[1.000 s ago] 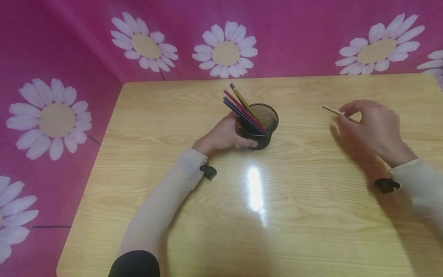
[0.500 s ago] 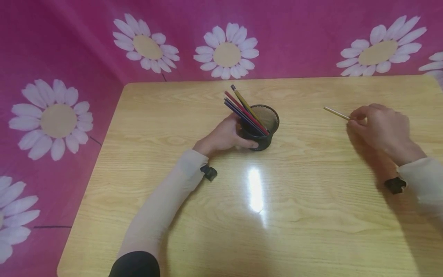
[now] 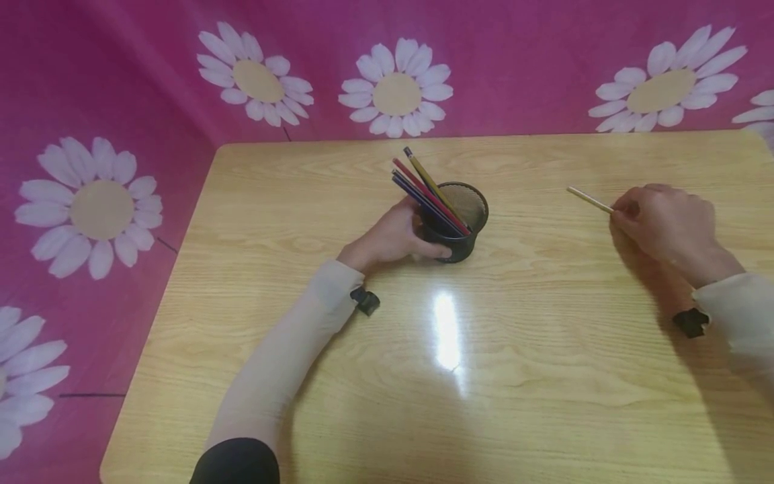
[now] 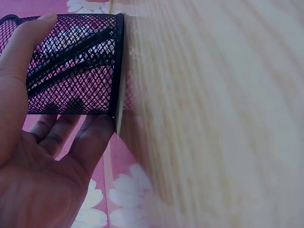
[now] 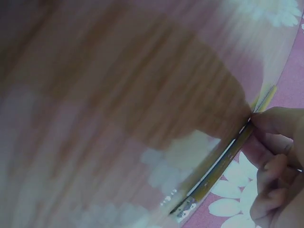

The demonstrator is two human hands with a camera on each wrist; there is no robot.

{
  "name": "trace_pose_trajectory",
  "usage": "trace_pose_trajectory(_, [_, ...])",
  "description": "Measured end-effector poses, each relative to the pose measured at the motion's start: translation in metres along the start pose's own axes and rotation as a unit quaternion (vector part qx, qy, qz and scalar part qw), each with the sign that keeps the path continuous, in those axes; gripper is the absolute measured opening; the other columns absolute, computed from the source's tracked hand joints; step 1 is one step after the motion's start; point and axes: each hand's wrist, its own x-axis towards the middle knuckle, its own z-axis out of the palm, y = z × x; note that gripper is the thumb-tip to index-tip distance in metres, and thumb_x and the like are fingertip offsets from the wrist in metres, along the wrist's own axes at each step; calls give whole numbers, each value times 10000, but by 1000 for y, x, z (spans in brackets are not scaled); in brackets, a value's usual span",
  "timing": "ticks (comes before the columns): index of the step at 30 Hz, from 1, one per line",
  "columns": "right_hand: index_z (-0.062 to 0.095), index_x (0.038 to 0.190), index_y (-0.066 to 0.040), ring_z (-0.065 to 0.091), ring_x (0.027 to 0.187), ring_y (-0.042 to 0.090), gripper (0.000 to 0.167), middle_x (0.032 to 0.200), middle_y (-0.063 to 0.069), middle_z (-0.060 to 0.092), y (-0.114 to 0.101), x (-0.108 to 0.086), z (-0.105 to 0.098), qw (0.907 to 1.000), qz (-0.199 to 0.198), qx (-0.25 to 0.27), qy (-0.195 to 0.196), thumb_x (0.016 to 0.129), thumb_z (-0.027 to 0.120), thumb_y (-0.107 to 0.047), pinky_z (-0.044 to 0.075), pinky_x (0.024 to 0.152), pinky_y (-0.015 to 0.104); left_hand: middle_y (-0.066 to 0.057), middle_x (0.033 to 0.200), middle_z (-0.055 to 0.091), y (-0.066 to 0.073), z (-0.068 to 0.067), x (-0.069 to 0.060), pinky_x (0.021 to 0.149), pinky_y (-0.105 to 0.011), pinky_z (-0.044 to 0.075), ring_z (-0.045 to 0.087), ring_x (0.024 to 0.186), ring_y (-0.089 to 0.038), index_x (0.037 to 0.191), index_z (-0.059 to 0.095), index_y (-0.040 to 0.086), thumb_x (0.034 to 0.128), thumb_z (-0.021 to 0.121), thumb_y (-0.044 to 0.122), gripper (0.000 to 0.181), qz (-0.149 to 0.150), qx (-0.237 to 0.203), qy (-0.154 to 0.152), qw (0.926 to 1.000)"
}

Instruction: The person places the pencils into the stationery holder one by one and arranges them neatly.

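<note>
My left hand point(image 3: 390, 235) grips the side of a black mesh pencil cup point(image 3: 462, 249), thumb at the front. Several pencils point(image 3: 421, 191), red, dark blue and yellow, lean leftward out of it. In the left wrist view the cup's base point(image 4: 117, 66) stands on the table, fingers curled behind the mesh. Off to the right, my right hand point(image 3: 671, 225) pinches one end of a yellow pencil point(image 3: 588, 198) between thumb and forefinger. The right wrist view shows this pencil point(image 5: 216, 171) along the table surface, beside its reflection; the other fingers are curled.
The wooden table point(image 3: 532, 349) has a glossy top with a bright light reflection point(image 3: 447, 333). A pink cloth with white daisies point(image 3: 396, 94) hangs behind the far edge and along the left side. A small black device point(image 3: 365, 300) sits at the left wrist.
My right hand has moved right and slightly nearer along the pencil, from around its middle to its right end. The pencil has barely shifted. The left hand and cup have stayed put.
</note>
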Motion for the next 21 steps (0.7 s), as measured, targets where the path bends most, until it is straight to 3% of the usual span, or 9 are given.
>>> trace_pose_trajectory(5, [777,1122,-10,628,757,380,220,961,181,738,-3,1,-1,9997,-144,95,156,982,755,-178,411,562,552,-45,1325,678,0,0,0,1089,-302,475,672,1169,-191,1418,571,56,820,974,69,721,-37,64,20,10000])
trace_pose_trajectory(11, [800,1097,-49,547,629,261,206,976,159,777,-20,1,-8,9961,-423,393,669,1008,723,-217,362,504,469,-47,1324,680,1,0,0,1089,-307,476,672,1169,-195,1415,577,54,824,970,65,710,-43,75,31,10000])
trace_pose_trajectory(14, [811,1084,-69,476,560,214,188,970,151,783,-34,0,-12,9919,-532,587,989,997,712,-203,331,487,422,-45,1325,678,0,0,0,1092,-303,474,671,1175,-192,1411,580,54,827,968,65,702,-39,66,17,10000])
trace_pose_trajectory(18, [823,1066,-77,410,509,54,185,898,128,765,-52,1,-17,9842,-620,957,1351,980,731,-213,303,512,327,-48,1311,684,0,0,1,1083,-296,480,673,1169,-188,1395,587,47,827,966,59,683,19,70,21,10000])
trace_pose_trajectory(21, [829,1055,-66,393,509,-44,173,809,13,730,-67,1,-20,9740,-704,1369,1662,967,769,-203,286,532,258,-66,1311,683,-1,1,1,1066,-302,503,681,1162,-200,1394,581,31,830,957,39,678,73,-76,-10,9999])
